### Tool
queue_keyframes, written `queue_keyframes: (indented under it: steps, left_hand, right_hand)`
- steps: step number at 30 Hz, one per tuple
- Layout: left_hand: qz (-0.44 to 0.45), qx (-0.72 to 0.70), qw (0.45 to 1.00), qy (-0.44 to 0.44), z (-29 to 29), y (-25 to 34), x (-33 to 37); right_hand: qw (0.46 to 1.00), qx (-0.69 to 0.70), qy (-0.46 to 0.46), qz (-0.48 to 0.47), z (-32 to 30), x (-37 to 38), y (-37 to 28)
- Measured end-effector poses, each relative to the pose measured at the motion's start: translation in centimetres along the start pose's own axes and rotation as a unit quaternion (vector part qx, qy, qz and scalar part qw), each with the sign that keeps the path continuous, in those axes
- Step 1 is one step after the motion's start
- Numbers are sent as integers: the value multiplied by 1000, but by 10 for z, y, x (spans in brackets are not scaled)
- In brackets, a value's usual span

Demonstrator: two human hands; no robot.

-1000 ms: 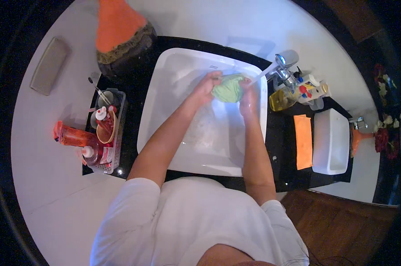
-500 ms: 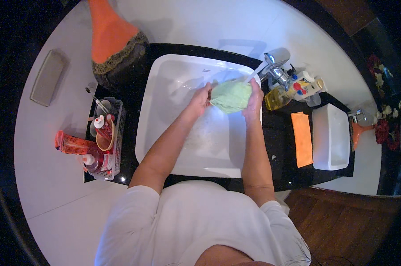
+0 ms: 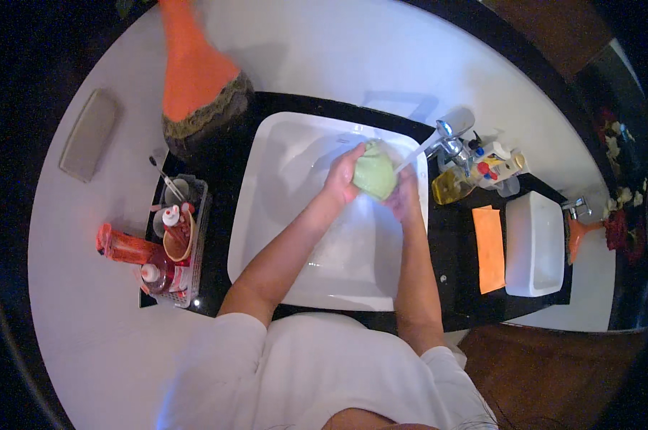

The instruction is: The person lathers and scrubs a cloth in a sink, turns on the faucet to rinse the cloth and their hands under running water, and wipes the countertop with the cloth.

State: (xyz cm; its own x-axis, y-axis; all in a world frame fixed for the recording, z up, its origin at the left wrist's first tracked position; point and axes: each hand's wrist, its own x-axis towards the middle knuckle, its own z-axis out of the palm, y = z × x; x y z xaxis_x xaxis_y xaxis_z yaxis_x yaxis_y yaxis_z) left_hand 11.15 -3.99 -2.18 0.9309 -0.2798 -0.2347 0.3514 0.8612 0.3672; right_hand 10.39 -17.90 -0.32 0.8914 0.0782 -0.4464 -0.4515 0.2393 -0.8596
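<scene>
A light green cloth (image 3: 375,172), wet and bunched into a rounded bundle, is held over the white washbasin (image 3: 277,279). My left hand (image 3: 344,179) grips its left side, thumb toward the top. My right hand (image 3: 404,199) is at its lower right side, partly blurred, with some fingers hidden behind the cloth. Water streams from the chrome tap (image 3: 453,143) toward the cloth's right edge.
To the left, a grey basket (image 3: 203,208) holds bottles and toothbrushes, beside a large orange and dark vase (image 3: 202,86). On the right stand a yellow liquid bottle (image 3: 451,186), several other bottles, a folded orange cloth (image 3: 489,251) and a mirror reflecting the basin.
The green cloth has gone from spread between my hands to a tighter bundle. My hands have come closer together, and the whole view has shifted slightly.
</scene>
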Motion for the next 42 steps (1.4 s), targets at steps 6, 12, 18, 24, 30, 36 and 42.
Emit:
queue_keyframes:
  steps: [6,12,18,24,30,36,42]
  left_hand:
    - [8,223,975,-7,21,-4,-20]
    - [-59,39,997,-40,-26,-24,8]
    - [-176,-30,981,-74,-36,-24,9]
    - [-226,-41,969,-94,-38,-23,7]
    - [-273,-49,956,-93,-25,-17,-3]
    - [-174,-19,985,5,-10,-18,3]
    - [-23,18,999,34,-8,13,1]
  right_hand:
    - [955,218,-187,74,-8,7,12]
    - [962,179,-103,-178,5,13,25]
    - [940,-164,-23,-299,19,-9,18]
    - [936,-174,-79,-296,23,-16,10]
    - [929,-209,-83,-294,22,-21,7]
    - [969,-71,29,-233,8,6,15]
    - [982,176,-30,-56,-5,14,2]
